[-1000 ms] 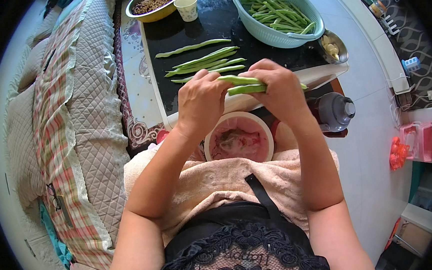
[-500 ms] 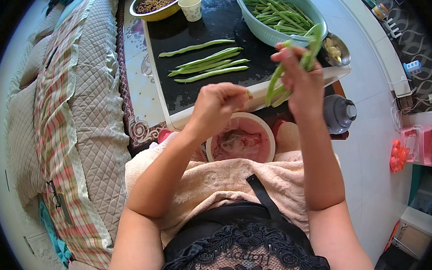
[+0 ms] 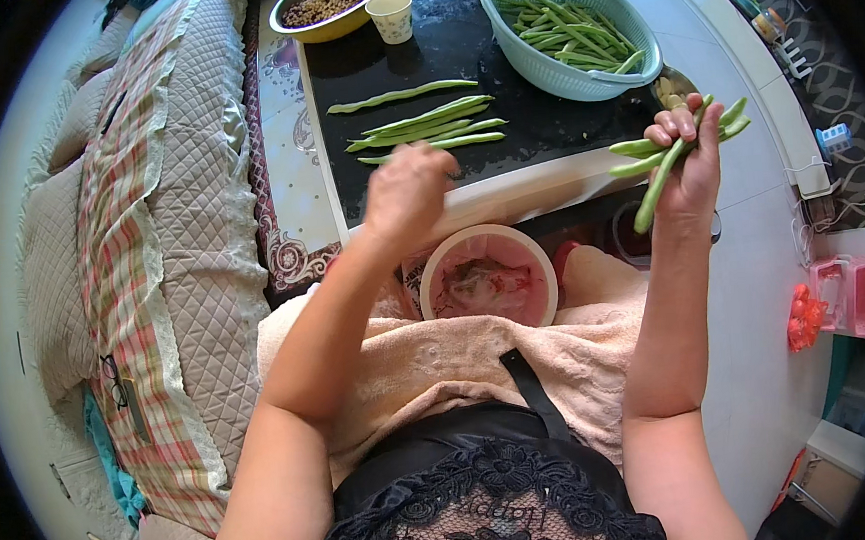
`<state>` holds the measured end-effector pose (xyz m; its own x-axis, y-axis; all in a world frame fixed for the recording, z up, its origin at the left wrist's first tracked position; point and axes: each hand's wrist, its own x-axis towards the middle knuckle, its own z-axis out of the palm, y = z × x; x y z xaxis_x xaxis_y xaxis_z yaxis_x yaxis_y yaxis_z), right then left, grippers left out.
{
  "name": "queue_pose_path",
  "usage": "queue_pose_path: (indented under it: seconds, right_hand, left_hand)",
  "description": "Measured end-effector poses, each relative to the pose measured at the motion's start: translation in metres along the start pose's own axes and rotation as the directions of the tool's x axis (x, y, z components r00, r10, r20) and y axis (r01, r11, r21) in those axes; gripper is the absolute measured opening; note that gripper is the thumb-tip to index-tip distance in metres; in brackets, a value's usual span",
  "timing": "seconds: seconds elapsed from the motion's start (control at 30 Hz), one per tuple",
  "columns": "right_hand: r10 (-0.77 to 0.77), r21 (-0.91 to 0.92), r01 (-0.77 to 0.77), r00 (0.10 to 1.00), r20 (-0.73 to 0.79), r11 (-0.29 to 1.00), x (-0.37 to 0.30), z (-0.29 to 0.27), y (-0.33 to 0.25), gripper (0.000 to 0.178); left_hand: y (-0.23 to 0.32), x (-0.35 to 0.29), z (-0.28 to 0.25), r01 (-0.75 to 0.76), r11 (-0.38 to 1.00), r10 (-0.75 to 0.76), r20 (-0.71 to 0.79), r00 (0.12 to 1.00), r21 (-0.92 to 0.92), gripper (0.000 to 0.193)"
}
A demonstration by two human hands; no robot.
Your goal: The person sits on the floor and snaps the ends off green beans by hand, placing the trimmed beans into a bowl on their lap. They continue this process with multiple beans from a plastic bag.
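**Beans lifted in one hand, the other hand over the laid-out row**

While I have only the head view to go on, it shows both hands well enough. My right hand [image 3: 687, 157] is raised on the right side, above the near edge of the black table [image 3: 543, 127], and its fingers are closed around a small bunch of green beans [image 3: 667, 158]. The pods cross in the grip and stick out at both ends, so I judge they are held loosely as a bundle, up and clear of the tabletop, rather than pinched one by one.

My left hand [image 3: 409, 189] hangs over the near edge of the table, just beside the row of loose beans [image 3: 433, 129] lying flat on the dark surface. Its back faces the camera and the fingers curl under; I cannot tell whether they hold anything. The row lies side by side, apart from the rest, which reads as a set kept separate.

Farther back, on the right, a pale green basket [image 3: 626, 31] holds many more beans, within reach of the right arm. On the far left stand a metal bowl [image 3: 326, 2] of brown bits and a small paper cup [image 3: 394, 17]. Near me, between my arms, a pink bowl [image 3: 488, 276] rests on a towel over my lap, placed low where scraps would drop.
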<state>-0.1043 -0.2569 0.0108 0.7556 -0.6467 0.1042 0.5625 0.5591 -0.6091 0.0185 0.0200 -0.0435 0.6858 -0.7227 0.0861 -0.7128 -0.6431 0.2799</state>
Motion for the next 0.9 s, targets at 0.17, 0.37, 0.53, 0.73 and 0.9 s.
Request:
queue_pose_path:
  seconds: [0.17, 0.37, 0.53, 0.73, 0.9]
  right_hand:
    - [0.02, 0.008, -0.021, 0.999, 0.049, 1.0, -0.005, 0.012, 0.007, 0.027]
    - [0.15, -0.15, -0.14, 0.987, 0.059, 0.979, -0.011, 0.019, 0.016, 0.03]
    - [0.118, -0.359, -0.15, 0.987, -0.11, 0.921, -0.016, 0.024, 0.027, 0.029]
    - [0.086, -0.488, -0.086, 0.996, -0.023, 0.868, -0.036, 0.049, 0.061, 0.03]
    - [0.095, -0.546, -0.082, 0.995, -0.004, 0.834, -0.042, 0.059, 0.062, 0.028]
  left_hand:
    - [-0.047, 0.015, 0.009, 0.178, 0.969, -0.16, -0.11, 0.981, 0.174, 0.02]
    - [-0.057, 0.018, 0.019, 0.127, 0.979, -0.114, -0.09, 0.989, 0.161, 0.012]
    - [-0.036, 0.011, -0.005, 0.021, 0.993, -0.041, -0.168, 0.985, -0.115, 0.011]
    - [-0.006, 0.001, -0.01, 0.173, 0.636, -0.038, 0.193, 0.981, -0.752, 0.012]
    - [0.014, -0.006, -0.003, 0.194, 0.565, 0.023, 0.25, 0.968, -0.802, 0.014]
